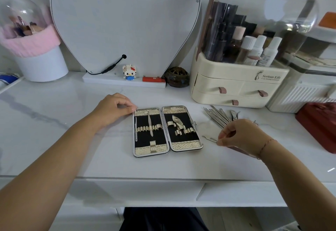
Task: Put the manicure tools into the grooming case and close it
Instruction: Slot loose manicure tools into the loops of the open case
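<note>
The grooming case (179, 146) lies open flat on the white table, black lining with gold loops. Tweezers (150, 125) and a thin probe (136, 129) sit in its left half. My left hand (113, 108) rests at the case's upper left corner, fingers curled, fingertips touching the rim. My right hand (240, 133) is to the right of the case and pinches a thin hooked metal tool (210, 139) lying on the table. A pile of several steel manicure tools (219, 116) lies just behind that hand, with nail clippers (234, 115) among them.
A cream cosmetics organiser (236, 85) with drawers stands behind the tool pile. A red box (320, 123) is at the far right. A heart-shaped mirror (125, 21), a small figurine (129, 72) and a dark jar (177, 77) stand at the back. A pink-rimmed brush holder (36, 48) is at the left.
</note>
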